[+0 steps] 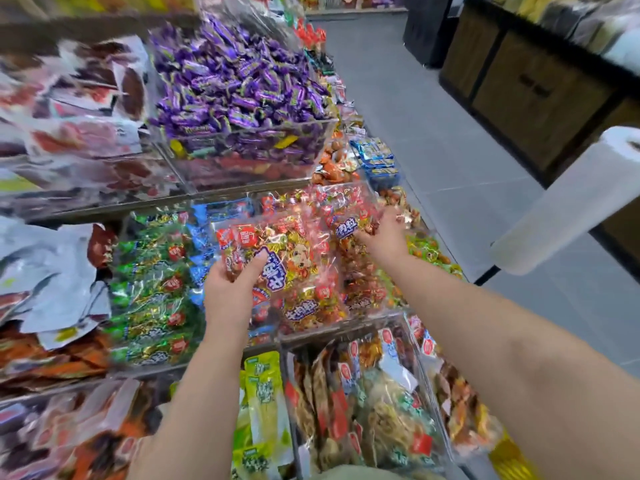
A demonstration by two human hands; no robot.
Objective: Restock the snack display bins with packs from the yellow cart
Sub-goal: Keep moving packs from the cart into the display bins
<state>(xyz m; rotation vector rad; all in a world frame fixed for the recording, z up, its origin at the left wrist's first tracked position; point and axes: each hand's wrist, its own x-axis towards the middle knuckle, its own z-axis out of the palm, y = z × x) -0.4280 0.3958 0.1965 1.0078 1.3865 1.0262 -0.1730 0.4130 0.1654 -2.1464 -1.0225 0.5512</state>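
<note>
Snack packs (311, 308) in red and gold film fill the clear bin (363, 322) at the picture's centre. The left hand (227, 292) grips one pack (280, 247) at its seven o'clock corner, with the thumb curled over the top face and the fingers beneath. The right hand (384, 237), at two o'clock from the left, clutches a second pack (341, 206) by its five o'clock edge, fingers curled into the film. Both held packs are over the bin. Green packs (152, 289) lie at nine o'clock of the bin, purple candies (235, 77) at eleven, and a white roll (571, 206) at three.
</note>
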